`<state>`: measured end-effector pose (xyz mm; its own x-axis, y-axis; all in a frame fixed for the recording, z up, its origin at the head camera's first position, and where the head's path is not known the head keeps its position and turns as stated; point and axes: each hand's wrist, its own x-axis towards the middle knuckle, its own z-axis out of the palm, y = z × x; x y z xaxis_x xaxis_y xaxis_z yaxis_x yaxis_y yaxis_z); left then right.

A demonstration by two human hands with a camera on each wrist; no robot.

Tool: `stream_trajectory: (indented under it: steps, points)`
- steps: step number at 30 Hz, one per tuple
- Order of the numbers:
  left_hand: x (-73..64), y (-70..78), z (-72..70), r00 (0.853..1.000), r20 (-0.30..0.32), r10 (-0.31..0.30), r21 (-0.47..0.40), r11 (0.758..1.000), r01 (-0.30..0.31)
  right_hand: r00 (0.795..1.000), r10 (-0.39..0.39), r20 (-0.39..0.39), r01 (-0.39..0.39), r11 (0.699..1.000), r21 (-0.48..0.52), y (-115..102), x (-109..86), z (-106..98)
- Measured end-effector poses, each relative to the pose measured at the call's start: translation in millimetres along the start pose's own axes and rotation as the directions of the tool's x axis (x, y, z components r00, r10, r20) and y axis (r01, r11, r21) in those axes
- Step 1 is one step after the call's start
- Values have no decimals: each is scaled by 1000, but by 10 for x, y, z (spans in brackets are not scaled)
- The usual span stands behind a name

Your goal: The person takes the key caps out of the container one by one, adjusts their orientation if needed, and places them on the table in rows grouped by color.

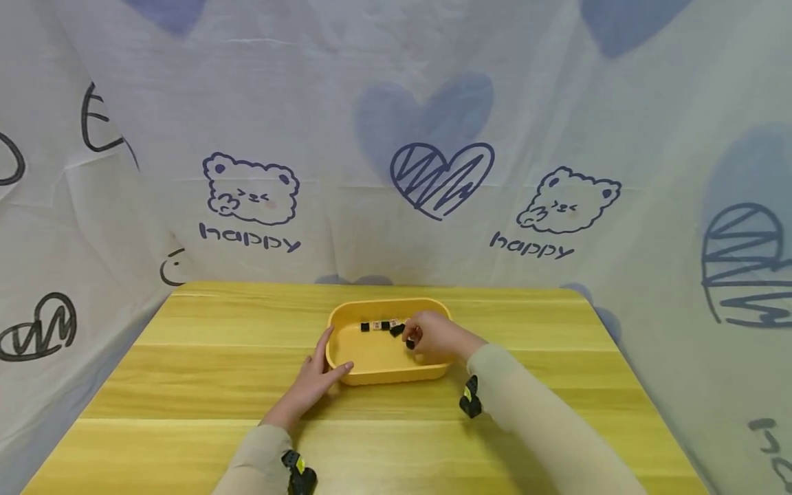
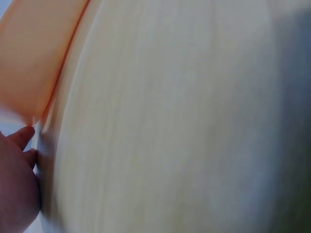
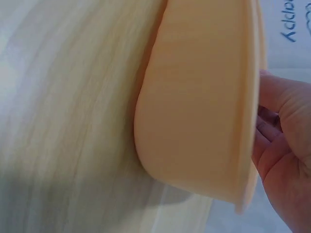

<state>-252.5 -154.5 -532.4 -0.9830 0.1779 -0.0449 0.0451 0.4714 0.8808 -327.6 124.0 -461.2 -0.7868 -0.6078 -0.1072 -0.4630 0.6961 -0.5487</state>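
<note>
A yellow plastic tray [image 1: 377, 377] stands on the table, with several small black and white cubes [image 1: 377, 326] in a row along its far side. My left hand [image 1: 314, 378] rests against the tray's left end, its thumb at the front corner and its straight fingers along the outer wall. Inside the tray's right part, my right hand [image 1: 436, 333] has curled fingers and pinches a small black cube [image 1: 410, 344]. Another black cube [image 1: 397, 331] lies tilted beside those fingertips. In the right wrist view, the tray wall [image 3: 199, 97] hides the fingertips.
The wood-grain table [image 1: 383, 440] ends at a white cloth [image 1: 346, 227] printed with hearts and bears, which hangs behind it and along both sides. Each sleeve carries a small black wrist device [image 1: 471, 397].
</note>
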Motion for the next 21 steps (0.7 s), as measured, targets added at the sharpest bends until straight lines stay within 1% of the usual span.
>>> stream_trajectory:
  steps: [5,8,12,15,18,21]
  points:
    - [7,0,-13,1000,4,-8,2,1000,8,997,-60,-50,60,998,-12,-84,-117,-30]
    - [11,8,-13,1000,12,-12,0,1000,12,991,-94,-100,94,996,3,-106,-213,-41]
    - [8,22,-18,1000,17,-17,-3,1000,17,979,-81,-187,98,992,81,-150,-339,-48]
    - [0,37,-28,1000,17,-20,-6,1000,20,973,-56,-223,88,986,140,-200,-430,-34]
    - [-11,57,-36,1000,20,-20,-5,1000,20,969,-54,-240,95,982,162,-254,-521,-4]
    - [-17,59,-43,1000,19,-13,-7,1000,13,960,-68,-272,116,980,165,-317,-589,42]
